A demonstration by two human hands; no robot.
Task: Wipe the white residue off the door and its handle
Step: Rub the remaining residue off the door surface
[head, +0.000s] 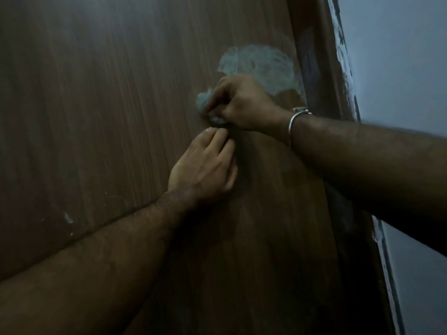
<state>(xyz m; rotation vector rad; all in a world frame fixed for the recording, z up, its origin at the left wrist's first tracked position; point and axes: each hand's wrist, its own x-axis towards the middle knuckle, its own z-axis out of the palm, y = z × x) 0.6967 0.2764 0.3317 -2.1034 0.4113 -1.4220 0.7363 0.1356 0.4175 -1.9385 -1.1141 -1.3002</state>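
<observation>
Right hand [244,102] has fingers curled tight around a small grey-white cloth [205,102], pressed against the brown door [121,93]. Left hand [205,163] sits just below it, fingers bent, fingertips meeting the cloth's lower edge; can't tell whether it's pinching anything. White residue [261,61] is a smeared round patch just above the right hand, near the door's right edge. Handle hidden, likely behind the hands. Metal bangle [294,119] on right wrist. Door frame [321,56] and pale wall [399,56] to the right.

Head camera faces the door [121,105] closely, tilted.
</observation>
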